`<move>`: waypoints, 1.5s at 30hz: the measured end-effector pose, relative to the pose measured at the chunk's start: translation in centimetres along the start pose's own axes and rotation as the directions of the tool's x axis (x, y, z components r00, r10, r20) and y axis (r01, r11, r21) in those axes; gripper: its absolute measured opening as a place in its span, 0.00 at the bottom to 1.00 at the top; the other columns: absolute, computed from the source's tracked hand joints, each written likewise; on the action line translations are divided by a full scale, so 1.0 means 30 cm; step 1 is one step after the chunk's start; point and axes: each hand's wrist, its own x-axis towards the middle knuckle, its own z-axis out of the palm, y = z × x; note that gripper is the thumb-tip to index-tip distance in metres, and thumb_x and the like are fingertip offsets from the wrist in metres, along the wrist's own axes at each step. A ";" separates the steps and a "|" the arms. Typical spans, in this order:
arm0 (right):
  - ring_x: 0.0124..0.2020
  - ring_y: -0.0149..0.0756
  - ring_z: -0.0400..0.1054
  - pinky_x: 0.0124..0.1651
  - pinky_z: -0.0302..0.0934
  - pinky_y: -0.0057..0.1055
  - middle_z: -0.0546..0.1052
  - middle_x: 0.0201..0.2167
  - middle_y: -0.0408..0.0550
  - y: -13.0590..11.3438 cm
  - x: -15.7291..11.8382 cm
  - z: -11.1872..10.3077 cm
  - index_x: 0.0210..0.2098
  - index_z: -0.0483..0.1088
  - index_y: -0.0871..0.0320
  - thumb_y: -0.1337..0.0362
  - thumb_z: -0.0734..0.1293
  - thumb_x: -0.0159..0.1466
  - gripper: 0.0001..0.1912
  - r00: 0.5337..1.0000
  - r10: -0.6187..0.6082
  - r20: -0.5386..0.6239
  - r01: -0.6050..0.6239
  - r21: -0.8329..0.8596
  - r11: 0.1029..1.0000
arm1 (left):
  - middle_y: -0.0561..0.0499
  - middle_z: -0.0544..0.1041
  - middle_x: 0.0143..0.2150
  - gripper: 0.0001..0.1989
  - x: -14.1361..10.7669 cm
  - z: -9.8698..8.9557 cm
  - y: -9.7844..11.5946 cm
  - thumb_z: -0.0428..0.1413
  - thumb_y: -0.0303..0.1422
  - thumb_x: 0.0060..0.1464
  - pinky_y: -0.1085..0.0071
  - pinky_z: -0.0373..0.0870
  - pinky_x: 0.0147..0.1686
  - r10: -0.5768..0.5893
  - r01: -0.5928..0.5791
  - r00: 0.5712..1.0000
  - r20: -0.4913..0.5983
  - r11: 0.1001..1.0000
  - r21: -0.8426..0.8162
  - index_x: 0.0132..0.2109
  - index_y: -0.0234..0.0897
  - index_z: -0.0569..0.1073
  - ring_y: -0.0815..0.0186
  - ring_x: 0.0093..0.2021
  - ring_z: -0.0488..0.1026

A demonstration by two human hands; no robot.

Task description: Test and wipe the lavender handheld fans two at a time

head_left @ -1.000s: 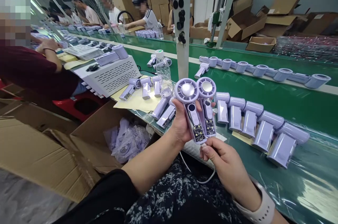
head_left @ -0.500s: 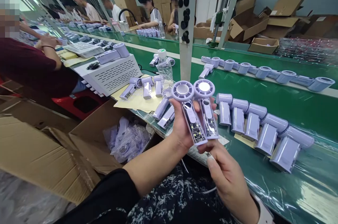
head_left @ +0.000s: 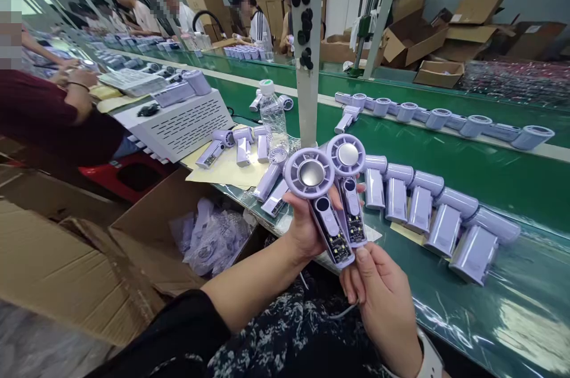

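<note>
My left hand (head_left: 305, 226) is closed round two lilac handheld fans side by side. The nearer fan (head_left: 330, 221) and the other fan (head_left: 351, 206) both show round grilles with silver centres and clear handle fronts over circuit boards. Pinched at the bottom end of the right-hand fan is my right hand (head_left: 385, 295). A thin white cable (head_left: 345, 311) runs out from under its fingers; its plug is hidden. Right of the held fans, several lilac fans (head_left: 421, 200) stand in a row on the green bench.
Another row of fans (head_left: 439, 119) lies along the belt's far side. A clear bottle (head_left: 272, 117) stands by a metal post (head_left: 308, 105). To the left are a vented white box (head_left: 187, 123) and a carton (head_left: 146, 229) of bagged parts. A person in dark red (head_left: 40, 117) sits at left.
The held fans have tilted and come slightly lower. My right hand has risen to their bottom ends, its thumb now against the right-hand fan. The view has shifted slightly.
</note>
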 end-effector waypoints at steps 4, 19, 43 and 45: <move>0.27 0.35 0.67 0.32 0.63 0.30 0.72 0.23 0.43 -0.026 0.026 -0.046 0.27 0.68 0.55 0.46 0.64 0.72 0.24 0.995 -0.050 0.090 0.069 -0.224 0.972 | 0.43 0.82 0.44 0.40 0.009 -0.010 -0.010 0.60 0.73 0.34 0.60 0.79 0.47 -0.025 0.025 0.999 0.022 1.000 -0.004 0.25 0.36 0.74 0.50 0.50 0.80; 0.52 0.47 0.76 0.53 0.72 0.42 0.81 0.52 0.52 -0.077 0.092 -0.178 0.57 0.74 0.50 0.51 0.75 0.65 0.23 0.979 -0.121 0.164 0.153 -0.196 0.969 | 0.45 0.85 0.45 0.24 -0.021 -0.086 0.064 0.74 0.47 0.44 0.59 0.73 0.55 -0.300 0.207 0.927 0.225 0.910 0.359 0.43 0.37 0.83 0.55 0.48 0.80; 0.35 0.35 0.74 0.39 0.72 0.31 0.80 0.40 0.47 -0.099 0.044 -0.166 0.55 0.74 0.52 0.55 0.76 0.64 0.22 0.990 0.088 0.115 -0.110 0.204 0.973 | 0.54 0.74 0.29 0.28 -0.034 -0.115 0.009 0.69 0.53 0.48 0.74 0.71 0.27 -0.538 0.543 0.840 -0.077 0.833 0.106 0.43 0.34 0.73 0.71 0.25 0.71; 0.35 0.36 0.74 0.40 0.72 0.33 0.79 0.40 0.48 -0.098 0.042 -0.166 0.55 0.73 0.52 0.55 0.76 0.64 0.23 0.990 0.092 0.104 -0.109 0.181 0.977 | 0.54 0.75 0.30 0.27 -0.036 -0.123 0.010 0.70 0.48 0.47 0.74 0.71 0.28 -0.532 0.536 0.844 -0.071 0.836 0.114 0.46 0.35 0.71 0.71 0.26 0.72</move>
